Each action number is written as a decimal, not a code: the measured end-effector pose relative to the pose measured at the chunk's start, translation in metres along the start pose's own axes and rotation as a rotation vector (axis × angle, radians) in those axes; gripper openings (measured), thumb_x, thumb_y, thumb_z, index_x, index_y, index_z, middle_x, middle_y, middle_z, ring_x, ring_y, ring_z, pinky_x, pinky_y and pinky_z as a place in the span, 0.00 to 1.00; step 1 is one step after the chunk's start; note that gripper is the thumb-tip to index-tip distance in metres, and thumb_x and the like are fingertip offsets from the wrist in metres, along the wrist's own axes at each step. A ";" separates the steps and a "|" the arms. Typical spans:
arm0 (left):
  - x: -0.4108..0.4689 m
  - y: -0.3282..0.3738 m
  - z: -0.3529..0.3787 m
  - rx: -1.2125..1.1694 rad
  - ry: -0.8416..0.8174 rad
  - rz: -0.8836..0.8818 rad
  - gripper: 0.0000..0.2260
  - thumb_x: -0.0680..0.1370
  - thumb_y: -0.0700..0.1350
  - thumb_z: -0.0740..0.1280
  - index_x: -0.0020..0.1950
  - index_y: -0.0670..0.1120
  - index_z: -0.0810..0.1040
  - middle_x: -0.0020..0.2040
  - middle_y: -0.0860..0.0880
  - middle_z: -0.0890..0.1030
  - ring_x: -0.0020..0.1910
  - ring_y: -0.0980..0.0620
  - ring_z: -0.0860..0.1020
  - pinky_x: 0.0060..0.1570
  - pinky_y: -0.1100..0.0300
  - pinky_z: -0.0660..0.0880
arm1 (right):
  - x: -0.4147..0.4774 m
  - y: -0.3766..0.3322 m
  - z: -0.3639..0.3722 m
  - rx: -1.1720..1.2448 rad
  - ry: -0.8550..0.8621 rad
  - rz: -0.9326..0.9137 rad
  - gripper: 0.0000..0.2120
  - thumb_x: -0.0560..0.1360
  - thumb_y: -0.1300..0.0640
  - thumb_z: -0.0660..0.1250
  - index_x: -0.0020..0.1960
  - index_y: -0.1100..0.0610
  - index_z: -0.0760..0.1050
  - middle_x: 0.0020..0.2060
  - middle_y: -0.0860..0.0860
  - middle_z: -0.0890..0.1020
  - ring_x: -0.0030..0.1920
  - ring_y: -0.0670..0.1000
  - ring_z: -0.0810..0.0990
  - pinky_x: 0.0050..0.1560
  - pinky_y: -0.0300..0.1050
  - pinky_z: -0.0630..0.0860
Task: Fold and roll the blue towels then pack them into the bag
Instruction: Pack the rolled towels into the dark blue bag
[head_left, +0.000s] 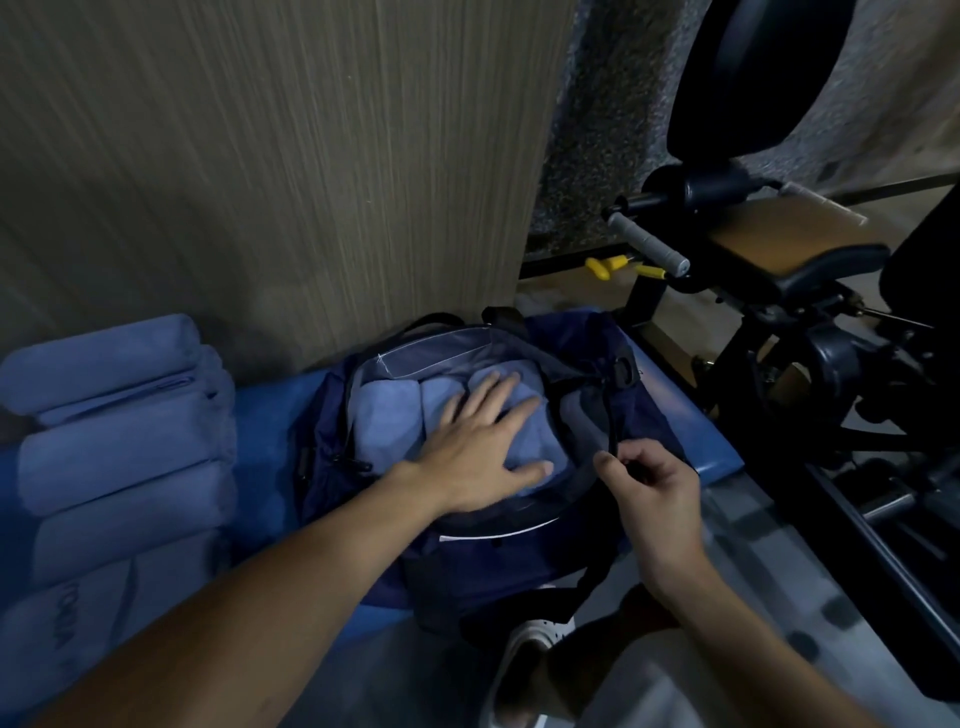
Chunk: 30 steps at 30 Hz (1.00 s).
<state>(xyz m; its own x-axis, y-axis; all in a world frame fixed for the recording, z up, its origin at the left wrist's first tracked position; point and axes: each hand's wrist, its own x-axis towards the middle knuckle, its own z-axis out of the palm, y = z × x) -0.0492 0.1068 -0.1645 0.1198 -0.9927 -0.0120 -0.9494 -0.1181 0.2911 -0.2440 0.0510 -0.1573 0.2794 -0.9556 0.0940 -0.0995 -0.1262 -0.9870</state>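
A dark navy bag (524, 566) lies open on a blue padded bench (270, 415). Inside it sit rolled light-blue towels (387, 426), side by side. My left hand (483, 447) lies flat on the towels in the bag, fingers spread. At the bag's right rim, my right hand (649, 483) pinches a black strap or zipper pull (613, 415). A stack of several more rolled blue towels (119, 447) rests on the bench to the left of the bag.
A wood-grain wall panel (270, 156) rises behind the bench. Black gym equipment with a grey grip (649, 241), a tan pad (795, 234) and yellow knobs (605, 265) stands to the right. A white shoe (524, 654) shows on the floor below.
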 end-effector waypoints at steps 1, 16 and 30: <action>0.002 0.001 0.002 0.014 -0.031 0.003 0.40 0.74 0.70 0.57 0.80 0.56 0.46 0.80 0.52 0.38 0.77 0.54 0.33 0.75 0.43 0.43 | 0.001 0.000 0.000 0.011 0.001 0.008 0.07 0.73 0.64 0.71 0.38 0.63 0.76 0.34 0.55 0.76 0.36 0.50 0.74 0.41 0.48 0.71; 0.021 -0.008 0.008 0.082 -0.213 -0.029 0.43 0.70 0.78 0.47 0.79 0.58 0.44 0.79 0.53 0.33 0.73 0.54 0.26 0.73 0.37 0.36 | 0.014 -0.002 0.005 -0.151 -0.005 0.059 0.07 0.73 0.56 0.72 0.45 0.57 0.76 0.40 0.49 0.79 0.42 0.48 0.77 0.47 0.45 0.72; 0.018 -0.014 0.006 0.204 -0.274 -0.009 0.36 0.74 0.74 0.44 0.78 0.61 0.44 0.78 0.52 0.33 0.74 0.52 0.27 0.72 0.36 0.36 | 0.040 -0.010 0.004 -0.125 0.178 -0.017 0.06 0.72 0.65 0.66 0.37 0.66 0.74 0.35 0.63 0.78 0.35 0.53 0.75 0.39 0.48 0.73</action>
<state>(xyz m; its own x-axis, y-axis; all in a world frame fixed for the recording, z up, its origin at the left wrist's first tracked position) -0.0350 0.0903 -0.1743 0.0718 -0.9579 -0.2780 -0.9905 -0.1012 0.0931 -0.2278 0.0150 -0.1440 0.1100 -0.9836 0.1430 -0.2169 -0.1642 -0.9623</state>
